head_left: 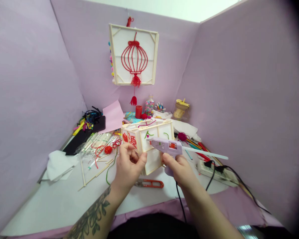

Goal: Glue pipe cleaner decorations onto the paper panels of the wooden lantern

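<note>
A square lantern of pale wooden sticks and white paper (153,162) stands in front of me on the table. Red characters show on its left face, and short green and pink yarn pieces on its right-hand face. My left hand (130,164) is closed at its lower left corner edge, thumb on one side and fingers curled on the other. My right hand (178,167) grips a lilac hot glue gun (165,146) with a long glue stick out of its back. The nozzle points left, close to the yarn pattern; whether it touches is unclear.
Orange thread snips (151,183) lie below the lantern. Left are wooden sticks (97,174), a red yarn ball (108,150) and white cloth (61,164). A power strip (218,172) with black cords sits right. A finished lantern (134,54) hangs on the back wall.
</note>
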Motion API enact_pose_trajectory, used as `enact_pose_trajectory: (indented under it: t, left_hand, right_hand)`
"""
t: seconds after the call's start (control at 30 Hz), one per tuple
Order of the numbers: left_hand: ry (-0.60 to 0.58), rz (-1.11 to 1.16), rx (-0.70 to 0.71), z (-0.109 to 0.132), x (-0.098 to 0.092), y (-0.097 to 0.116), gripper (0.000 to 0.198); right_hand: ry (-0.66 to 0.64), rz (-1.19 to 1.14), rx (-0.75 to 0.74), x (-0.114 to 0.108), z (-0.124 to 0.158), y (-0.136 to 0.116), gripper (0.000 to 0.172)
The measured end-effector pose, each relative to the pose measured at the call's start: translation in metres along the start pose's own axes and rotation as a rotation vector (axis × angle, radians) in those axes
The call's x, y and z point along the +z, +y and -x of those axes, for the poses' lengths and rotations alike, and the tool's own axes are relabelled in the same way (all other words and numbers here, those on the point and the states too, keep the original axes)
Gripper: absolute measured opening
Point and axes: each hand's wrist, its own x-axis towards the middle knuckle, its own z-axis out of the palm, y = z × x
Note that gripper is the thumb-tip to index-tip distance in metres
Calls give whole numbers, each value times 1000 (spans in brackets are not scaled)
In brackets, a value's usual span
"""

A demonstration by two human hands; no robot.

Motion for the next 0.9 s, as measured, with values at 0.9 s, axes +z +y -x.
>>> enact_pose_trajectory:
  t: [0.9]
  left_hand:
    - [-11, 7, -30, -2, -2, -2, 32]
  right_hand:
    - [267, 394, -506, 1, 91, -9, 26]
